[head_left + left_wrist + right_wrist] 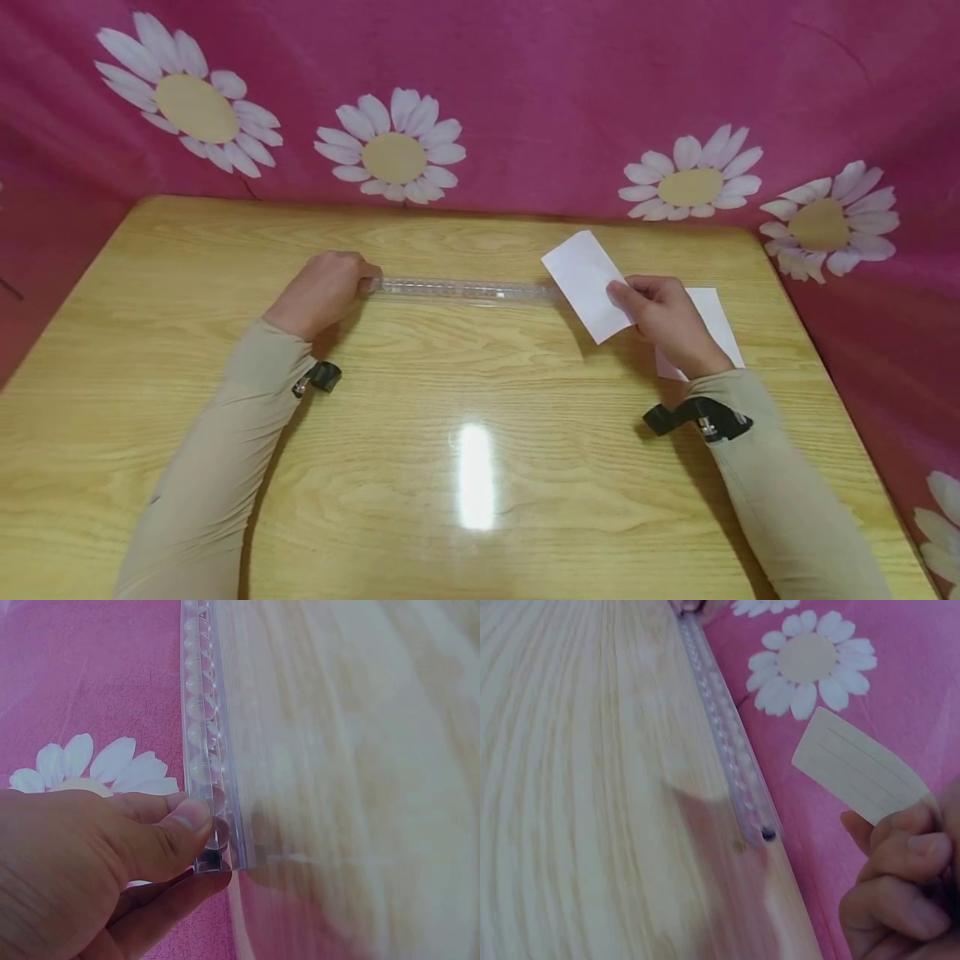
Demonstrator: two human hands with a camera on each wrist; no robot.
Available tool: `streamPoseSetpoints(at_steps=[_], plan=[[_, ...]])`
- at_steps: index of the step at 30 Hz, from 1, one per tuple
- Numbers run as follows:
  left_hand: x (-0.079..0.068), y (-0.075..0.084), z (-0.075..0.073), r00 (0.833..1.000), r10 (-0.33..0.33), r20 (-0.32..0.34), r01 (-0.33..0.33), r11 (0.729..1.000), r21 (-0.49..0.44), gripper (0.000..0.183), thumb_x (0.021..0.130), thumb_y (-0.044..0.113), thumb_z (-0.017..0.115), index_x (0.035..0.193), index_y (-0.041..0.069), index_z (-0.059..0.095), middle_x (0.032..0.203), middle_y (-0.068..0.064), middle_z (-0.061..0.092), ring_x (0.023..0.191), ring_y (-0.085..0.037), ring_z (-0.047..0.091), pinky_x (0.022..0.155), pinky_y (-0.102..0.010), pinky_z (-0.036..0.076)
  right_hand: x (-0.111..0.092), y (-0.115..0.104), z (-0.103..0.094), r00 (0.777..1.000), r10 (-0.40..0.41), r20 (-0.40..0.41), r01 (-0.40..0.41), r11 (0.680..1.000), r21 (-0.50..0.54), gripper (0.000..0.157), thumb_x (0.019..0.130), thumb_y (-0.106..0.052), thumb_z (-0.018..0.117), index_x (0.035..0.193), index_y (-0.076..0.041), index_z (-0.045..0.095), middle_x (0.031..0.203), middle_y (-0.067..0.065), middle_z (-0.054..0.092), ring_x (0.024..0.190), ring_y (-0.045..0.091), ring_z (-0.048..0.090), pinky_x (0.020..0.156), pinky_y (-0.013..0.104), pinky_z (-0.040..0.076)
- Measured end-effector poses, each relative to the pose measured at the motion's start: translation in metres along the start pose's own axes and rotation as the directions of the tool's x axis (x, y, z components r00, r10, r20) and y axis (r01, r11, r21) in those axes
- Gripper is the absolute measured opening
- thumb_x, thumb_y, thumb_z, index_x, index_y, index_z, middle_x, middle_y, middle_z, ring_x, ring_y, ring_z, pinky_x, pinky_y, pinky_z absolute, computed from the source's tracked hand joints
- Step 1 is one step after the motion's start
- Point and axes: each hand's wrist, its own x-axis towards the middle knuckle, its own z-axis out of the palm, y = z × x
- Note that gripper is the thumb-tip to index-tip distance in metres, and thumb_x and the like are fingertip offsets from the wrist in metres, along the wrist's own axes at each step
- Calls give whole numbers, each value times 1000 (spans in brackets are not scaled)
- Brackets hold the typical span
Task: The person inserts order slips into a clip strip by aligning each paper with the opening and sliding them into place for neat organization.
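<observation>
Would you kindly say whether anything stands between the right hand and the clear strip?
Only the white card the right hand pinches: in the head view it hides the right end of the strip.

I count two bare hands (pixel 322 287) (pixel 671 325), two beige sleeves (pixel 210 475), two black wristbands (pixel 716 421), two white rectangular paper cards (pixel 585 279) (pixel 720 321), one long clear plastic strip (pixel 457 289), one wood-grain table (pixel 360 467), and at least five white-petalled daisies (pixel 393 158).

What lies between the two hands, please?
In the head view, a clear plastic strip runs from the left hand toward the white card in the right hand.
</observation>
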Motion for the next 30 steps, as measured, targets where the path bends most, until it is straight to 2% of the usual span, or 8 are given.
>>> streamPoseSetpoints(at_steps=[7, 9, 13, 17, 21, 25, 30], plan=[[1, -1, 2, 1000, 9, -8, -9, 1000, 1, 22, 93, -5, 56, 90, 5, 76, 80, -12, 66, 74, -25, 57, 73, -44, 53, 4, -8, 15, 998, 52, 39, -55, 996, 76, 47, 104, -46, 56, 119, -3, 69, 69, -15, 59, 61, 3, 51, 51, 24, 40], [1, -1, 2, 1000, 15, -12, -15, 1000, 0, 22, 93, -6, 56, 91, 4, 76, 80, -13, 67, 73, -25, 58, 73, -44, 54, 5, -9, 19, 998, 44, 47, -48, 995, 82, 45, 105, -44, 55, 114, -3, 69, 67, -15, 57, 61, 2, 52, 51, 24, 39], [0, -1, 2, 1000, 9, -4, -9, 1000, -6, 23, 94, -5, 57, 99, 3, 78, 88, -15, 73, 77, -26, 62, 77, -46, 57, 6, -12, 28, 996, 20, 81, -29, 993, 113, 40, 105, -41, 56, 106, -2, 66, 63, -13, 50, 55, 5, 44, 48, 25, 33], [1, -2, 1, 1000, 7, -2, -7, 1000, -8, 24, 94, -5, 57, 101, 3, 79, 92, -16, 75, 80, -27, 65, 79, -46, 58, 6, -15, 35, 992, 15, 122, -32, 990, 136, 39, 105, -39, 58, 112, -2, 67, 72, -12, 59, 58, 4, 48, 50, 23, 39], [1, -1, 1, 1000, 15, -9, -15, 1000, 0, 24, 92, -6, 56, 94, 4, 78, 84, -14, 71, 77, -27, 62, 74, -45, 55, 6, -19, 41, 987, 25, 158, -51, 986, 157, 40, 104, -37, 59, 120, -2, 66, 81, -10, 67, 67, 3, 58, 55, 20, 48], [1, 0, 0, 1000, 9, -5, -9, 1000, -4, 25, 92, -6, 54, 88, 6, 76, 78, -12, 64, 74, -24, 56, 71, -42, 51, 6, -23, 49, 981, 20, 194, -54, 983, 174, 37, 105, -34, 59, 118, 0, 65, 80, -9, 67, 68, 3, 59, 57, 20, 50], [1, -1, 0, 1000, -3, -18, 2, 1000, -22, 24, 92, -6, 56, 87, 6, 76, 78, -11, 64, 73, -24, 56, 70, -42, 50, 7, -27, 59, 970, -3, 243, -40, 984, 172, 34, 105, -30, 58, 120, 0, 66, 83, -6, 68, 70, 5, 61, 57, 21, 51]])
